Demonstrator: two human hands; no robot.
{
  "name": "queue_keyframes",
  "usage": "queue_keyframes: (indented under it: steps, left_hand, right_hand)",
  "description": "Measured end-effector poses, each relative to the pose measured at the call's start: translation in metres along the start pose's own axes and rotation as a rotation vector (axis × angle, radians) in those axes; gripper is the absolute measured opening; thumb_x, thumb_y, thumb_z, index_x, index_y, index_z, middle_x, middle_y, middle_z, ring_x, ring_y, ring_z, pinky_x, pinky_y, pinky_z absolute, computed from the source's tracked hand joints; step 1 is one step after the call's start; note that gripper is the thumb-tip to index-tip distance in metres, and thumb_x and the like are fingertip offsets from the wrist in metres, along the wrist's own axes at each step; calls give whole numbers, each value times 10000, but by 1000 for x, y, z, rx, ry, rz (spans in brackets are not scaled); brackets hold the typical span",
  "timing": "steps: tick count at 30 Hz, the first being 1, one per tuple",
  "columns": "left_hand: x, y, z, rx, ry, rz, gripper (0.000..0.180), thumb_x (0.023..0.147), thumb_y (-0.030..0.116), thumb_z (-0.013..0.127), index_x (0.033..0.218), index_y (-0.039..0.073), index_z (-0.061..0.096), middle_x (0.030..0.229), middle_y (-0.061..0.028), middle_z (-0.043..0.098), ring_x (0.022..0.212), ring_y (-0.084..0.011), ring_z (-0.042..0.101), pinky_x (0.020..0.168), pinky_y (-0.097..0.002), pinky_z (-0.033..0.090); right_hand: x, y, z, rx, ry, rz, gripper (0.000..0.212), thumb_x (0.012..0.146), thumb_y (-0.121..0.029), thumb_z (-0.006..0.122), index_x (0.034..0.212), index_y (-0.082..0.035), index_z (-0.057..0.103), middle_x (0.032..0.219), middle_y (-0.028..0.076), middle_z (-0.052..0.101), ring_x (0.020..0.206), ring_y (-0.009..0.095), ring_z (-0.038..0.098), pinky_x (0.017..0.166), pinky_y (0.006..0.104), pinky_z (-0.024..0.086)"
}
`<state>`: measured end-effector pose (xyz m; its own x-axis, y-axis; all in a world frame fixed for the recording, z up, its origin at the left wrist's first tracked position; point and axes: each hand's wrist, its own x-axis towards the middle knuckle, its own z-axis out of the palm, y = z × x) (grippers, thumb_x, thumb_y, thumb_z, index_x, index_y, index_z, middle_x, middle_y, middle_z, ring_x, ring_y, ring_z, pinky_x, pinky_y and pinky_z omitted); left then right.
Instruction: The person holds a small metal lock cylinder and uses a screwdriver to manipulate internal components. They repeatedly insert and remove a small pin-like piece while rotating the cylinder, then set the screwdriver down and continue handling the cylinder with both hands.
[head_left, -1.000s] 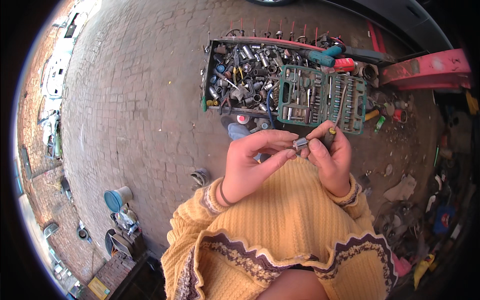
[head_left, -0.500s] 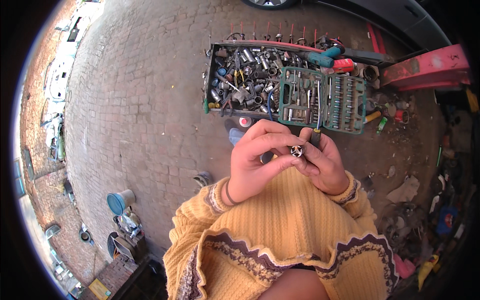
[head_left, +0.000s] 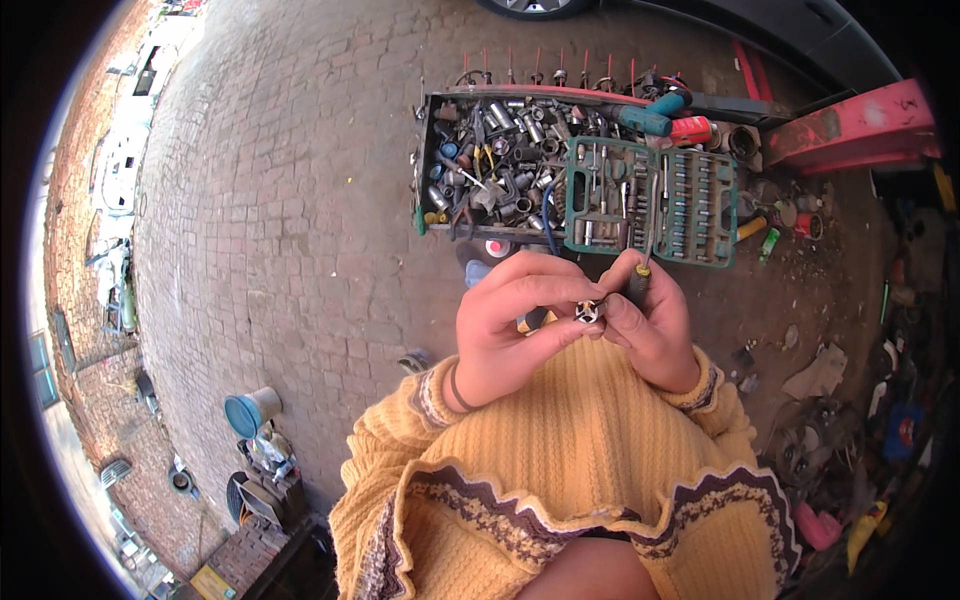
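Observation:
Close in front of my yellow knitted jumper, my two hands meet. My left hand (head_left: 500, 325) is closed, thumb and fingertips pinching a small round part (head_left: 587, 313). Its end faces up, with a pale spoked rim, dark gaps and a bit of orange inside. The fingertips of my right hand (head_left: 655, 325) touch the same part from the other side. That hand is also closed around a screwdriver (head_left: 638, 287) with a black and yellow handle, its thin shaft pointing away from me. Behind my left fingers shows a black and yellow thing (head_left: 536, 320), mostly hidden.
Beyond my hands stands a tray (head_left: 425, 165) heaped with sockets and metal parts. An open green socket case (head_left: 735, 215) rests over its right side, near a teal power tool (head_left: 643, 120). A red beam (head_left: 850, 130) and a car (head_left: 800, 40) are at far right; a bucket (head_left: 243, 412) stands left.
The small round part has turned a little and sits slightly lower between my fingertips. The screwdriver has shifted slightly towards me. The view has moved a little.

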<state>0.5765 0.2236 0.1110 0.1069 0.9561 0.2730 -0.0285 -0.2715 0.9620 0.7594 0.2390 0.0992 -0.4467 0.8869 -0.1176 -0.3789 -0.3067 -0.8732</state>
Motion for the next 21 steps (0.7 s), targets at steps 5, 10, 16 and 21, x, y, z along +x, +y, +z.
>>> queue_keyframes:
  steps: [5, 10, 16, 21]
  left_hand:
    - [-1, 5, -12, 238, 40, 102, 284, 796, -98, 700, 1072, -27, 692, 1089, -162, 706, 933, -228, 713, 766, -292, 573]
    - [-6, 10, -16, 198, 96, 9, 341, 768, -175, 656, 1102, -103, 643, 1145, -222, 683, 1038, -297, 696, 865, -329, 554]
    - [-5, 5, -12, 305, 227, 11, 334, 770, -120, 690, 1092, -34, 679, 1083, -152, 723, 988, -256, 719, 837, -310, 571]
    - [-1, 2, -15, 419, 205, 93, 341, 755, -109, 716, 1085, -31, 682, 1071, -149, 726, 984, -263, 718, 836, -312, 572]
  right_hand:
    - [-1, -14, -12, -458, 34, -232, 230, 1031, -210, 509, 1032, 2, 596, 788, 57, 640, 715, 101, 598, 656, 248, 463]
    - [-5, -25, -27, -875, -102, -387, 199, 955, -172, 586, 990, 6, 668, 729, 93, 629, 589, 206, 602, 556, 294, 465]
    - [-5, -33, -22, -1111, -49, -444, 258, 789, -75, 727, 1037, -7, 701, 743, 92, 641, 593, 235, 612, 537, 310, 463]
    - [-6, -40, -19, -1196, -16, -504, 309, 763, -91, 765, 1054, -9, 702, 758, 98, 655, 603, 245, 622, 537, 325, 473]
